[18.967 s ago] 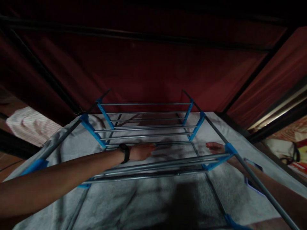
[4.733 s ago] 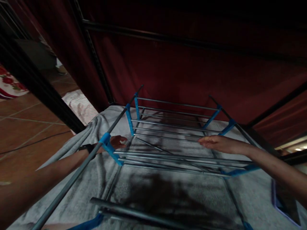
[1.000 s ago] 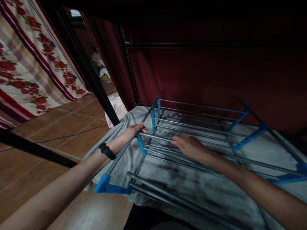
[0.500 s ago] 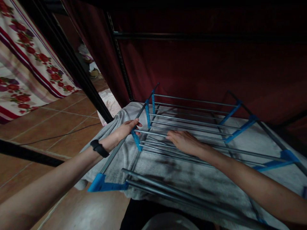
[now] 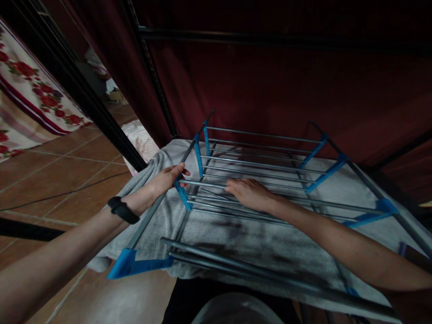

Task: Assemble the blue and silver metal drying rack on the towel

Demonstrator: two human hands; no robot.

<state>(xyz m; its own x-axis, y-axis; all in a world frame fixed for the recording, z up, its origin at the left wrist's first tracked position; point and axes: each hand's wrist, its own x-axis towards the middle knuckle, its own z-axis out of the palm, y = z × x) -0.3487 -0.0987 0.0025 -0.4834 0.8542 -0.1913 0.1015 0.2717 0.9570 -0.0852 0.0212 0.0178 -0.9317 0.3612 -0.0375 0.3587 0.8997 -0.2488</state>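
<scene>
A metal rack [image 5: 263,162] with grey tubes and blue plastic brackets lies on a grey blanket. My left hand [image 5: 170,177], with a black band on its wrist, is closed around the rack's left side tube where a blue bracket [image 5: 182,194] joins it. Farther right, my right hand [image 5: 248,192] grips a crossbar [image 5: 204,183] that runs from that bracket. Loose-ended metal tubes [image 5: 236,266] lie along the blanket's near edge, beside another blue bracket [image 5: 135,265] at the lower left.
Under the rack is the grey blanket [image 5: 151,236]. A dark red curtain [image 5: 256,90] hangs behind, with black metal posts [image 5: 101,108] at the left. Tiled floor [image 5: 40,184] and a floral cloth [image 5: 37,90] show on the left.
The view has shifted, so the rack and both hands appear slightly farther left. Both hands keep the same hold on the rack.
</scene>
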